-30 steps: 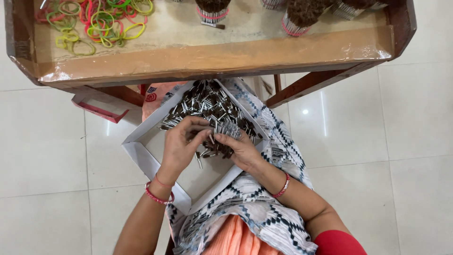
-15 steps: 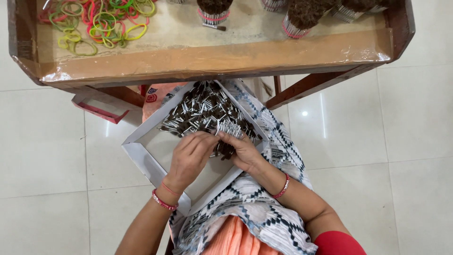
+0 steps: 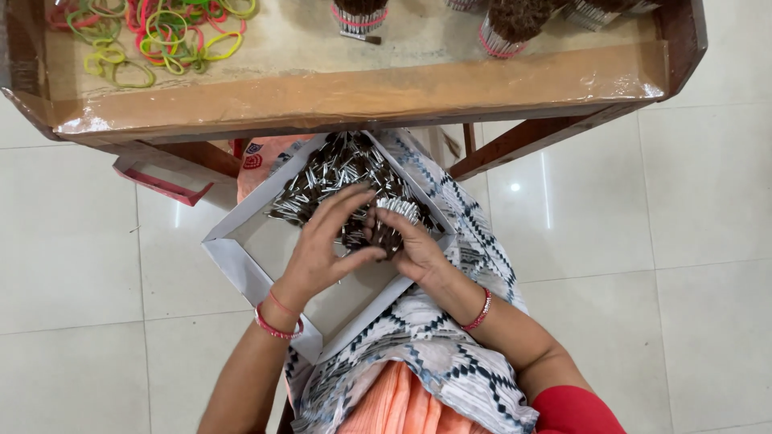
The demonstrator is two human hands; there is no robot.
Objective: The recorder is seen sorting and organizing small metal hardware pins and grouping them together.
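Setting: small home-based piecework station, seated assembly on a tiled floor (image 3: 659, 241).
Evidence: pale glossy floor tiles of a domestic room; low wooden table (image 3: 362, 92) with raised rim and taped, paper-lined top; loose heap of coloured rubber bands (image 3: 161, 32) on it; finished bundles of small silver-tipped sticks (image 3: 515, 24) standing banded at its far edge; shallow white cardboard tray (image 3: 241, 261) of loose sticks resting on the worker's lap.

A shallow white cardboard box (image 3: 241, 269) lies open on the lap.
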